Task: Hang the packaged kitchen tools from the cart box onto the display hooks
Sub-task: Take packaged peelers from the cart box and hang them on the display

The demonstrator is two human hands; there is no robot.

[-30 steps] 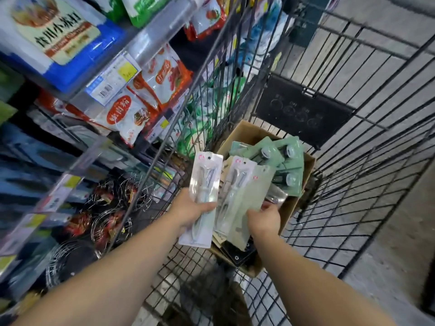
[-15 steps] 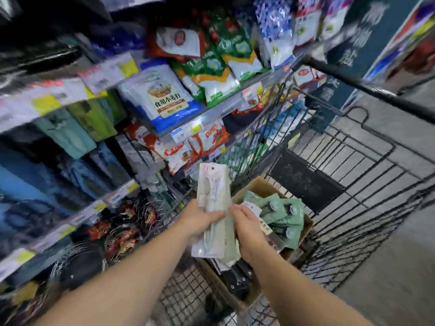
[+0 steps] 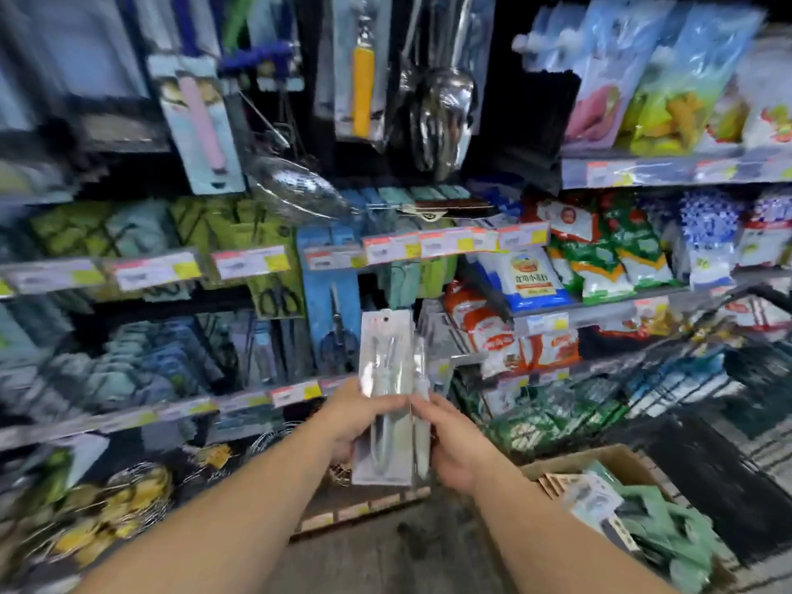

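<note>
Head view: both hands hold upright packaged tools in front of the store display.

Left hand (image 3: pixel 349 415) grips a clear-fronted pack (image 3: pixel 385 396) by its left edge, thumb across the front – the pack stands upright with its hang hole at the top. Right hand (image 3: pixel 450 443) curls round a second, thinner pack (image 3: pixel 422 405) just beside and partly behind the first; the two packs touch. Low at the right, a cardboard box (image 3: pixel 600 458) holds more packs in green card (image 3: pixel 660 520), with the dark wire cart (image 3: pixel 728 422) around it. Behind the hands hang rows of packaged utensils above shelf rails with price tags (image 3: pixel 433 244) – ladles (image 3: pixel 445 109) hang at top centre and food bags (image 3: pixel 591 259) fill the shelves at right, all blurred.
</note>
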